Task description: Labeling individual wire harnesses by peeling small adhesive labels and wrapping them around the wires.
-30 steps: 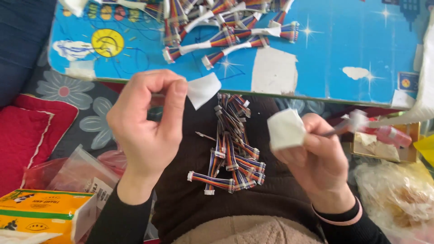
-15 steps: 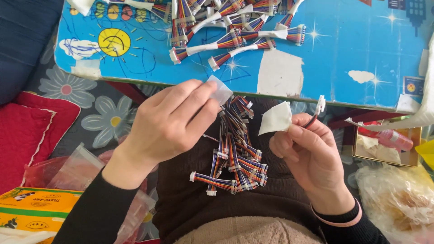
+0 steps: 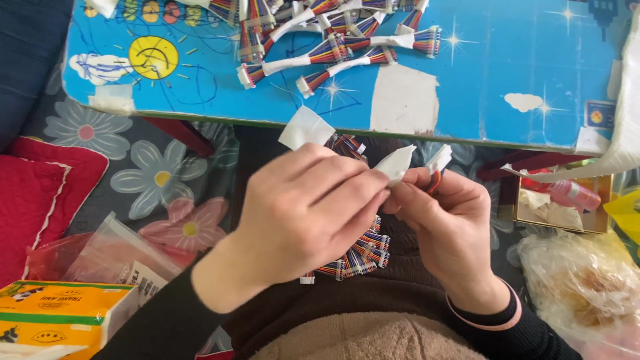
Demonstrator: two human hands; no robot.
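Observation:
My left hand (image 3: pixel 303 213) and my right hand (image 3: pixel 448 223) meet over my lap. Both pinch a strip of white tape (image 3: pixel 397 163) between their fingertips. My right hand also holds a multicoloured ribbon cable with a white connector (image 3: pixel 438 160) sticking up above the fingers. A second white tape piece (image 3: pixel 305 128) stands up behind my left hand's fingers. A pile of loose multicoloured ribbon cables (image 3: pixel 360 257) lies on my lap under the hands, partly hidden. Several cables wrapped in white tape (image 3: pixel 327 40) lie on the blue tabletop (image 3: pixel 507 60).
The blue children's table has a white patch (image 3: pixel 403 103). A red cushion (image 3: pixel 37 193) and a yellow-green tissue box (image 3: pixel 57 320) lie at the left beside a clear plastic bag (image 3: pixel 107 253). At the right are a pink bottle (image 3: pixel 567 193) and a crumpled plastic bag (image 3: pixel 580 280).
My hands have come together at the centre. The left hand's tape piece was held apart from the right hand's tape and cable; now both hands pinch one strip by the connector.

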